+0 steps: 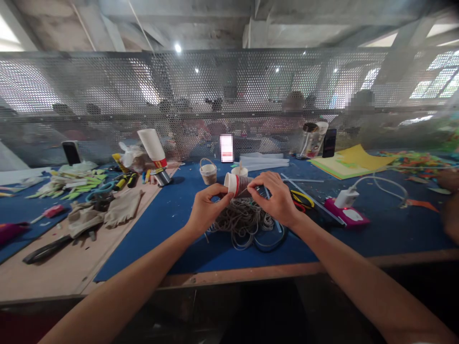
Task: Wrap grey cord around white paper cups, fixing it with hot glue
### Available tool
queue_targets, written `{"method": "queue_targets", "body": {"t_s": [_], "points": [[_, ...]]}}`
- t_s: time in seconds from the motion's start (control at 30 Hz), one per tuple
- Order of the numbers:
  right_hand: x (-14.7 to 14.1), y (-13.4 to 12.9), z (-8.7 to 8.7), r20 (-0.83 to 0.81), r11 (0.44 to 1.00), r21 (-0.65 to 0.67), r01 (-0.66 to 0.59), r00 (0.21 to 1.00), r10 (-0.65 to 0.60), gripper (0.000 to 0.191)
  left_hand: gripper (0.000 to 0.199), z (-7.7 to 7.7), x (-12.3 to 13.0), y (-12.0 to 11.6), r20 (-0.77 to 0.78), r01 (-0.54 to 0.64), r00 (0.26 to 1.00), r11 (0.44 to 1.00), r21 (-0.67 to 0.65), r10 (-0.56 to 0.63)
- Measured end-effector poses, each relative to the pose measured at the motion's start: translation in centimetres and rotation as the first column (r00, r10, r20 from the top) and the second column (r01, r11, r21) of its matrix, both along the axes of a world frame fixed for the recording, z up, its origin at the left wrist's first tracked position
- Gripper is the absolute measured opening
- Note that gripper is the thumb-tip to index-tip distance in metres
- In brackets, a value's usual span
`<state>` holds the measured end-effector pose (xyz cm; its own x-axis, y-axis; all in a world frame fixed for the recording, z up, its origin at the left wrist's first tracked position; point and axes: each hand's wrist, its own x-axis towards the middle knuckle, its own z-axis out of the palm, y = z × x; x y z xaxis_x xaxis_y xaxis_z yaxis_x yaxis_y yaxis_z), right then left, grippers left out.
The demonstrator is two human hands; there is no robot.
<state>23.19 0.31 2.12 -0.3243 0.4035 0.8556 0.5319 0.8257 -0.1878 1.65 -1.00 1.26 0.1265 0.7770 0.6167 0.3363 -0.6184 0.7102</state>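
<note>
My left hand grips a paper cup near its white rim, holding it tipped on its side above the table. Grey cord is wound round the cup's lower part, with a red band showing near the rim. At the cup's right end, my right hand pinches a strand of that cord between thumb and fingers. Below both hands lies a loose tangled heap of grey cord. Behind the cup stand a small cord-wrapped cup with a handle and another pale cup, partly hidden.
Scissors with yellow handles and a pink power socket with a white charger lie right. Stacked paper cups, gloves and markers are left. A lit phone stands before the perforated metal screen. Part of another person shows far right.
</note>
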Motion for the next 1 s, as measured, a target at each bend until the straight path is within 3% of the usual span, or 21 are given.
{"method": "queue_targets", "body": {"t_s": [0.13,0.23,0.4,0.57,0.67,0.77,0.9,1.0], "points": [[0.3,-0.2,0.3,0.016,0.999,-0.045,0.0,1.0,0.001,0.013,0.012,-0.1,-0.1,0.2,-0.024,-0.032,0.999,0.995,0.095,0.035],[0.9,0.2,0.5,-0.043,0.99,-0.111,0.088,0.995,-0.093,0.02,0.013,-0.1,-0.1,0.1,-0.019,-0.068,0.997,0.991,0.114,0.07],[2.3,2.2,0.2,-0.163,0.954,-0.191,0.23,0.951,-0.262,0.022,0.015,0.1,0.0,-0.1,0.012,-0.09,0.996,0.993,0.082,0.089],[3.7,4.1,-0.5,-0.093,0.893,-0.246,0.376,0.908,-0.408,0.018,0.017,0.2,-0.1,0.2,0.098,-0.063,0.993,0.998,-0.021,0.065],[4.8,5.0,-0.8,0.024,0.8,-0.299,0.521,0.842,-0.54,0.019,0.019,0.1,-0.3,0.5,0.121,-0.065,0.99,0.995,-0.073,0.073],[6.2,5.7,-1.2,0.222,0.651,-0.379,0.658,0.748,-0.626,0.022,0.019,0.0,-0.5,0.7,0.14,-0.066,0.987,0.993,-0.097,0.079],[7.5,6.3,-1.7,0.462,0.466,-0.497,0.732,0.678,-0.572,0.035,0.019,0.0,-0.5,0.8,0.147,-0.073,0.985,0.991,-0.115,0.09],[8.0,6.7,-1.9,0.518,0.418,-0.551,0.723,0.688,-0.508,0.044,0.021,0.1,-0.5,0.7,0.157,-0.083,0.982,0.988,-0.127,0.102]]}}
